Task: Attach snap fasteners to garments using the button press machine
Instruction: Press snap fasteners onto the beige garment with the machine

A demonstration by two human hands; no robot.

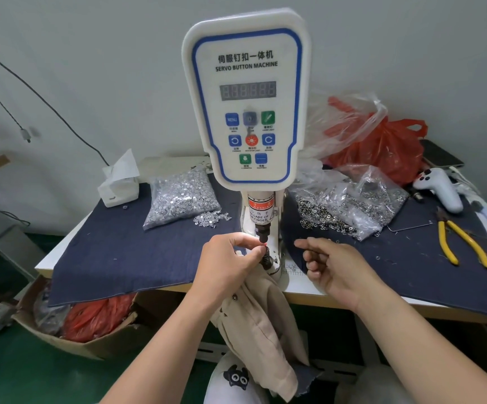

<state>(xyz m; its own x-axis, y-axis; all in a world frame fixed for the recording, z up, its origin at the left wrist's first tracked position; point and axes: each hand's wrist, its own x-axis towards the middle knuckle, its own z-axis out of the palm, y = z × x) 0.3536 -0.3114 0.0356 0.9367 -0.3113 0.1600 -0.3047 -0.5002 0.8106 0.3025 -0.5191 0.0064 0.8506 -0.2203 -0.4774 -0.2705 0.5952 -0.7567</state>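
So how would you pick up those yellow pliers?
Take the yellow pliers by the two yellow handles, coming down from above with one of the hands. The handles lie flat on the dark blue cloth, spread apart toward the table's front edge, with bare cloth around them. The metal nose points away, toward the back.

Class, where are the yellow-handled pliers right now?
The yellow-handled pliers lie on the dark blue cloth at the table's right, beyond the right hand.
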